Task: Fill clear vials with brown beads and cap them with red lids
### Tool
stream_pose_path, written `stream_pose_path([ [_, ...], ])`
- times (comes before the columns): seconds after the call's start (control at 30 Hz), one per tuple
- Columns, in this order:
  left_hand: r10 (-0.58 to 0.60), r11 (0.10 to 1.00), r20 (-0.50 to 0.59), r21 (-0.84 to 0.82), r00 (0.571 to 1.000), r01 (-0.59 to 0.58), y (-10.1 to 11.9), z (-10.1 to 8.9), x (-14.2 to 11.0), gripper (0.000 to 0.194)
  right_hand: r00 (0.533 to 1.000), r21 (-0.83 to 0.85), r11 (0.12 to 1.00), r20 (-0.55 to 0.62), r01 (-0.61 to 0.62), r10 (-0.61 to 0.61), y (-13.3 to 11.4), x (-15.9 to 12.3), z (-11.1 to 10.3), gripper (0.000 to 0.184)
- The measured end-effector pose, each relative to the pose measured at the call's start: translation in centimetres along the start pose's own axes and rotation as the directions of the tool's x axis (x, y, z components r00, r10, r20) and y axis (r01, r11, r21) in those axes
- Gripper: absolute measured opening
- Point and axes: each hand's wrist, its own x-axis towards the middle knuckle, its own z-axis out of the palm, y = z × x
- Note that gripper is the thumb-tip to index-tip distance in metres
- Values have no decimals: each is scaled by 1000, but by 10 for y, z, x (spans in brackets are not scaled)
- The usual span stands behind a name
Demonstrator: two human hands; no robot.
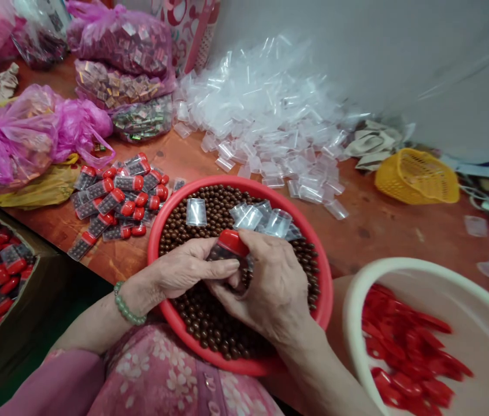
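Over a red basin of round brown balls, both hands hold one small clear container with a red cap. My left hand, with a green bead bracelet at its wrist, grips the container's side, thumb across it. The fingers of my right hand are curled round its other side and touch the cap. Dark balls show through the container wall below the cap. Its lower end is hidden by my fingers. Several clear plastic sleeves lie on the balls at the basin's far side.
Filled red-capped containers are heaped left of the basin; more fill a cardboard box. Behind lies a large pile of clear sleeves. A cream tub with red caps, a yellow basket and pink bags stand around.
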Motion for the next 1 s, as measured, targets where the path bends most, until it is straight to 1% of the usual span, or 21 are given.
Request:
stream_pose_path([
  [0.07, -5, 1000, 16, -1, 1000, 5, -1, 4, 1, 37, 1000, 27, 1000, -11, 14, -13, 2, 0, 0, 62],
  [0.13, -13, 1000, 25, -7, 1000, 13, -2, 8, 1, 39, 1000, 65, 998, -18, 10, -9, 3, -1, -2, 63],
  [0.23, -20, 1000, 31, -14, 999, 21, -4, 11, 1, 39, 999, 93, 996, -52, 14, -9, 5, -3, -6, 65],
  [0.27, -26, 1000, 29, -13, 999, 26, -5, 11, 2, 39, 999, 93, 996, -45, 13, -9, 5, -4, -9, 64],
  [0.3, -31, 999, 25, -10, 999, 31, -6, 11, 2, 39, 1000, 87, 996, -17, 11, -10, 5, -4, -11, 63],
  [0.4, -41, 999, -6, -3, 999, 41, -8, 13, 1, 42, 992, 26, 1000, 128, 5, -8, 3, -5, -19, 58],
  [0.47, -30, 999, -39, 20, 999, 31, -8, 16, 1, 44, 984, -43, 999, 179, 5, 2, 1, -5, -22, 60],
  [0.53, 7, 997, -80, 71, 997, -1, -7, 20, 0, 46, 987, -91, 996, 160, 13, 2, -1, -5, -22, 60],
  [0.6, 48, 991, -108, 128, 993, -34, -7, 23, 0, 49, 991, -98, 995, 133, 35, -22, 0, -4, -20, 58],
  [0.7, 50, 986, -108, 163, 993, -32, -8, 24, 0, 54, 991, -64, 994, 103, 90, -83, 4, -3, -13, 55],
  [0.8, 63, 977, -107, 209, 992, -39, -6, 23, -4, 58, 988, -28, 990, 74, 139, -137, 6, 0, -7, 57],
  [0.87, 87, 964, -138, 261, 987, -48, -1, 23, -9, 57, 986, -6, 988, 55, 155, -154, 2, 4, -4, 61],
  [0.93, 117, 940, -160, 338, 980, -57, 5, 23, -16, 52, 989, 18, 990, 41, 142, -143, -6, 8, -2, 64],
  [1.0, 155, 896, -160, 438, 975, -71, 13, 22, -24, 46, 991, 44, 993, 62, 113, -116, -14, 13, -3, 63],
])
